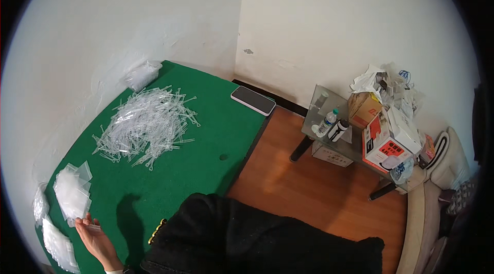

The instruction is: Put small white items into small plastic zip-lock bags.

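Note:
My left hand (pixel 96 243) reaches in at the lower left, its fingers curled at the near edge of a heap of clear flat plastic bags (pixel 72 191). Thumb and fingertips close on the edge of a bag there. A thin clear strip lies across the fingers; its kind is too small to make out. Beyond the hand, a large loose pile of clear plastic sticks with small looped ends (pixel 146 125) covers the green table (pixel 206 155). My right hand is out of sight; a black sleeve or garment (pixel 247 238) fills the lower middle.
More clear bags (pixel 59 245) lie along the table's left edge, and a filled clear bag (pixel 143 75) sits at its far corner. A phone (pixel 253 100) rests near the right edge. Right of it, a glass side table (pixel 314 114) carries a water bottle (pixel 327 122) and boxes (pixel 392 143).

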The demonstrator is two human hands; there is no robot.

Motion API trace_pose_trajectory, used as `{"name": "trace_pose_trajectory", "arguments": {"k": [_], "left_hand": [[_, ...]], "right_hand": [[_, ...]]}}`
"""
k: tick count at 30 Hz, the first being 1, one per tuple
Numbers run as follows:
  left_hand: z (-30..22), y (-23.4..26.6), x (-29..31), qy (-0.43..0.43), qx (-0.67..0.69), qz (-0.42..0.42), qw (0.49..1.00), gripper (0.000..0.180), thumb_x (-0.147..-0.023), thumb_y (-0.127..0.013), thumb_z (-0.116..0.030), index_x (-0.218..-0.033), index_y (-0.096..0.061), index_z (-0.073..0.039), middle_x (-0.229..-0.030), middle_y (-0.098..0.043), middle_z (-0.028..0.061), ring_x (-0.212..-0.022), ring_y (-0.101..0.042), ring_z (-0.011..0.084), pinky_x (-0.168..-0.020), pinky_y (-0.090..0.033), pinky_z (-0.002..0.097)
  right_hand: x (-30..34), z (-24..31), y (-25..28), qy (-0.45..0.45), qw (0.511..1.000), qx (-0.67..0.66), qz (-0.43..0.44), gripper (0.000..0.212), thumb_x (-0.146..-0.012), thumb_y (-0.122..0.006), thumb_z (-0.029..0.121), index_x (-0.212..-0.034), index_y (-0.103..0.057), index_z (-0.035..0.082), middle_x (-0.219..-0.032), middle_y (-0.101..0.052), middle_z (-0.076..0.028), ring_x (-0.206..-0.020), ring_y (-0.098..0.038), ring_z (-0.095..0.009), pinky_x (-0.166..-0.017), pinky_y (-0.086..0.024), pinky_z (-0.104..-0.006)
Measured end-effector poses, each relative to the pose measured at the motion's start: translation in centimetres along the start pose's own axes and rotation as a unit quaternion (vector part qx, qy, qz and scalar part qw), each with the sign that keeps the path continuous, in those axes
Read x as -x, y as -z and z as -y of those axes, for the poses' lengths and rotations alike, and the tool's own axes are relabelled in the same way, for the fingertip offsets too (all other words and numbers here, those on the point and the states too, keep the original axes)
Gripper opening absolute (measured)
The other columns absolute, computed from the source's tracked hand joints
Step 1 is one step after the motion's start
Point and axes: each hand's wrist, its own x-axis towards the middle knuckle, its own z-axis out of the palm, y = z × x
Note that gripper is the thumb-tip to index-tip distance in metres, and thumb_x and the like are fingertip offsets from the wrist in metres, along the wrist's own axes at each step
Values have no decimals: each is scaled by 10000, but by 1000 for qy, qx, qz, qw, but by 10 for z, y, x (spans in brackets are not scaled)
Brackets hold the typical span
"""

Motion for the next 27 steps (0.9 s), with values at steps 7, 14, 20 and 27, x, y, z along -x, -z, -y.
{"name": "trace_pose_trajectory", "arguments": {"k": [7, 14, 20, 27], "left_hand": [[-6, 4, 2, -1, -11, -9, 1000, 244, -938, -422, -289, -1098, -483, -115, -938, -512, -13, -1049, -465, 160, -853, -348, 280], [-5, -11, 3, 3, -12, -17, 1000, 216, -932, -439, -283, -1064, -476, -116, -899, -507, -12, -1026, -466, 146, -836, -337, 269], [-2, -12, 2, -9, -21, -2, 1000, 204, -935, -429, -292, -1047, -474, -128, -896, -515, -23, -995, -478, 127, -805, -357, 252], [-7, 2, 2, -25, -17, -15, 999, 212, -926, -448, -282, -1034, -468, -101, -872, -506, -12, -967, -467, 120, -799, -356, 262]], "right_hand": [[-1, 6, 3, 18, 998, 14, -62, 123, -793, -548, 77, -852, -515, -26, -809, -533, -86, -706, -519, -133, -604, -425, -262], [-2, 16, 12, 34, 991, 36, -121, 99, -774, -543, 66, -832, -515, -10, -820, -531, -85, -701, -526, -132, -595, -433, -256], [3, 27, 19, 47, 983, 45, -172, 80, -758, -538, 56, -815, -515, 5, -830, -530, -84, -696, -532, -132, -586, -440, -250], [-25, 19, 52, 46, 980, 10, -193, 63, -739, -533, 45, -794, -515, 21, -842, -528, -83, -690, -539, -132, -576, -448, -244]]}}
